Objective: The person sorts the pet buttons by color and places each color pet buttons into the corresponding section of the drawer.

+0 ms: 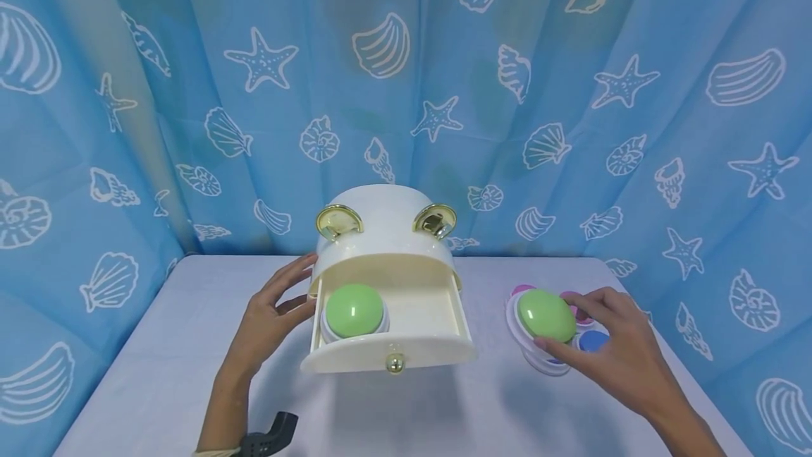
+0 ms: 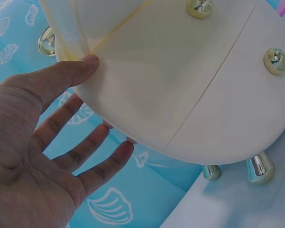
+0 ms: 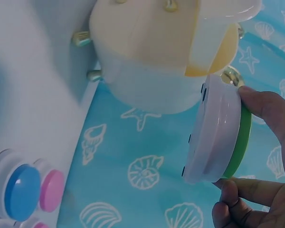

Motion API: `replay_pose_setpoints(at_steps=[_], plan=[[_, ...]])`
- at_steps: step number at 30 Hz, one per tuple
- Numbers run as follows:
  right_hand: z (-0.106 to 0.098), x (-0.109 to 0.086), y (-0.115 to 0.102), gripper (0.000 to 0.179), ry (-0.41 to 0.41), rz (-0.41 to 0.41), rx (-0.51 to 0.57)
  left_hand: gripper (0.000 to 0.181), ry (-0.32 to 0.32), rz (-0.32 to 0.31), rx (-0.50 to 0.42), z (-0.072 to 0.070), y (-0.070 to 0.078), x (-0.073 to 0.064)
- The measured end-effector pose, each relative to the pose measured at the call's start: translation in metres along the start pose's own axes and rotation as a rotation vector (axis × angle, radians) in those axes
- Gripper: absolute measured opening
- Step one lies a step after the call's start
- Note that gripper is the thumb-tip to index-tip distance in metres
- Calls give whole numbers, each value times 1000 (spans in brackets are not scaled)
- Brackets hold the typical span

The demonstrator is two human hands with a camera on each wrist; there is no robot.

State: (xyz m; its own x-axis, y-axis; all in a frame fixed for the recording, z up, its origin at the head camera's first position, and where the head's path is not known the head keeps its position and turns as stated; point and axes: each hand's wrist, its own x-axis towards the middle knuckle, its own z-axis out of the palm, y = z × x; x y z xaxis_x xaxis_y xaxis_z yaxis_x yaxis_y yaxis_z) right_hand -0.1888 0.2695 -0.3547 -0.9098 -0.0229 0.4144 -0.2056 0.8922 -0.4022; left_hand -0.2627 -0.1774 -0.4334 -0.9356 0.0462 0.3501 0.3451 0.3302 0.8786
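Observation:
A white rounded box (image 1: 380, 221) with gold ears stands on the table, its drawer (image 1: 388, 352) pulled out. Inside the drawer, on its left, lies a green push button (image 1: 355, 310) on a white base. My left hand (image 1: 265, 326) touches the box's left side, thumb near the drawer opening; in the left wrist view its fingers (image 2: 92, 152) reach past the curved edge, tips partly hidden. To the right of the box, my right hand (image 1: 609, 344) pinches another green push button (image 1: 547, 316) by its rim, between thumb and fingertips. In the right wrist view that button (image 3: 213, 130) appears edge-on.
Around the held button, on the table's right, are a blue button (image 1: 593, 341) and pink buttons (image 1: 523, 288), partly covered. A blue curtain (image 1: 406, 90) with shell prints hangs behind the white table (image 1: 190, 316). The drawer has a gold knob (image 1: 395, 363) in front.

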Motion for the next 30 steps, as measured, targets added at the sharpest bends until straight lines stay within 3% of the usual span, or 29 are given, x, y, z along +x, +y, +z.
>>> replay_pose_setpoints(at_steps=[14,30], plan=[[0,14,-30,68,-12,-39,57,66,-13,1,-5,-1,-1,1],[7,25,-55,62,5,-149,130,67,-13,4,-5,-1,0,1]])
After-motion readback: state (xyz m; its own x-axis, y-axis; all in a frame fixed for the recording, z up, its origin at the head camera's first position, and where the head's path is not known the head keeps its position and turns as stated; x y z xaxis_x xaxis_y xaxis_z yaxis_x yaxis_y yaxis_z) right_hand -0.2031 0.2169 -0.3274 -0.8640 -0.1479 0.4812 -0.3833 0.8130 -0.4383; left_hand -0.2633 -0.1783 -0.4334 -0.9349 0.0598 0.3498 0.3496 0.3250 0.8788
